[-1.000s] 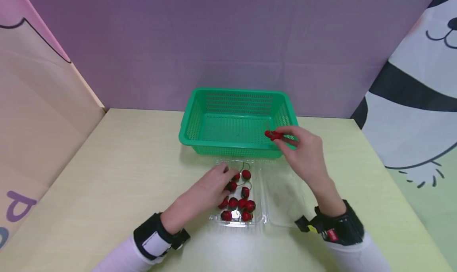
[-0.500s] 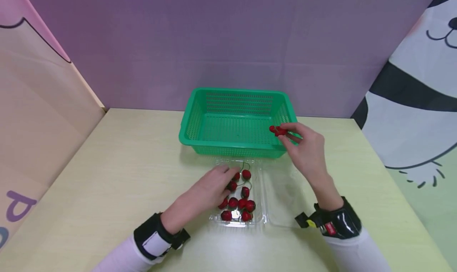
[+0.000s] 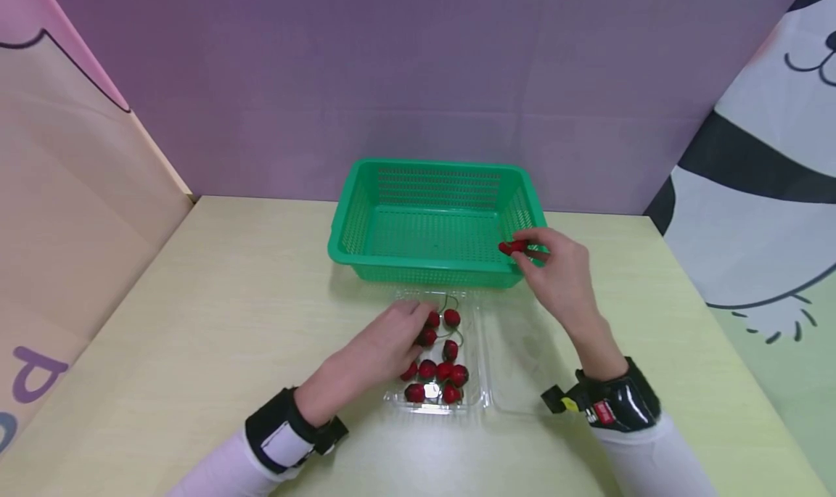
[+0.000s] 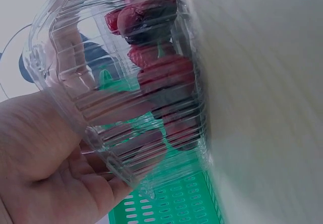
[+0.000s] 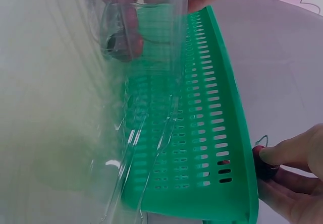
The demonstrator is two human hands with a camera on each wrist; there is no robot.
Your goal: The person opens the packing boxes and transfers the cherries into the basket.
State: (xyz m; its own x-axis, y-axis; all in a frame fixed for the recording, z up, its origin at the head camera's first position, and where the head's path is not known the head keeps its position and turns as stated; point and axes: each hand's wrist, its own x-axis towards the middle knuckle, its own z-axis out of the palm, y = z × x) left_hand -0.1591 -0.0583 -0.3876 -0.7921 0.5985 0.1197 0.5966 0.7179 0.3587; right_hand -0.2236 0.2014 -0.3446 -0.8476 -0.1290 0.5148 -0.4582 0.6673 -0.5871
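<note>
My right hand [image 3: 555, 279] pinches red cherries [image 3: 511, 247] between thumb and fingertips over the right front rim of the green plastic basket [image 3: 431, 273]. One of them, a dark red cherry [image 5: 264, 164] with a thin stem, shows beside the rim in the right wrist view. My left hand [image 3: 379, 344] reaches over the side of a clear plastic box [image 3: 475, 381], its fingers spread among the cherries inside. Through the ribbed wall in the left wrist view, the fingers [image 4: 118, 108] lie against several cherries [image 4: 169, 77]. Parts of those fingertips are hidden.
The box's clear lid [image 3: 519, 366] lies folded out to the right on the pale wooden table [image 3: 248, 294]. A purple cloth [image 3: 418, 62] hangs behind the basket, with printed panels at the left and right.
The right hand has shifted slightly right, and its cherries have moved closer to the basket's right wall and turned. The left hand has stayed almost still in the box.
</note>
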